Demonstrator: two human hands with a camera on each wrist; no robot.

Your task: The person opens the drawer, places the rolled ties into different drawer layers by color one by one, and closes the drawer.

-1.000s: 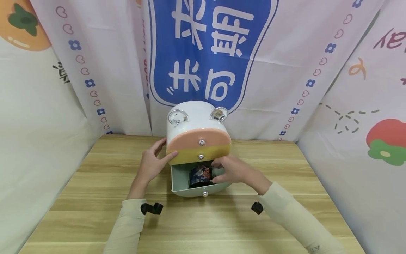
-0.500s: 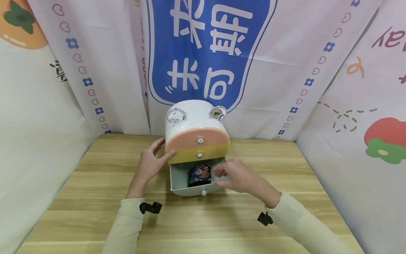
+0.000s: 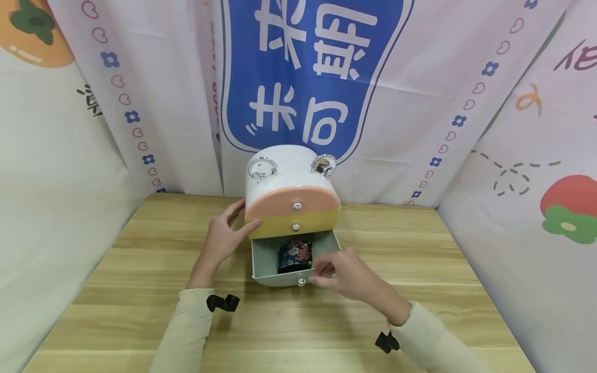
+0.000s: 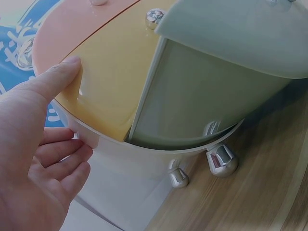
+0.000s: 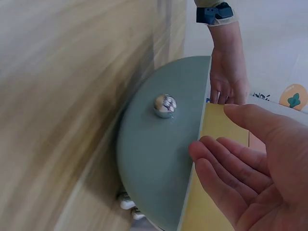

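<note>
A small white cabinet (image 3: 291, 166) with silver ears and three drawer fronts stands on the table. Its top front (image 3: 280, 201) is pink and the middle one (image 3: 275, 226) yellow. The bottom green drawer (image 3: 265, 259) is pulled out. Inside lies a small dark floral-patterned item (image 3: 295, 256), its kind unclear. My left hand (image 3: 225, 235) holds the cabinet's left side, thumb on the yellow front and bent fingers against the white side wall. My right hand (image 3: 345, 274) is at the drawer's front rim near the round silver knob (image 3: 301, 282), fingers loosely bent with nothing in them.
The cabinet rests on silver ball feet (image 4: 222, 161) on a wood-grain table (image 3: 177, 331). A printed curtain (image 3: 396, 119) hangs close behind it. Printed fabric walls (image 3: 503, 259) stand at both sides.
My right hand has come out of the green drawer, toward me, to its front rim. The floral item stays in the drawer. My left hand keeps its place on the cabinet.
</note>
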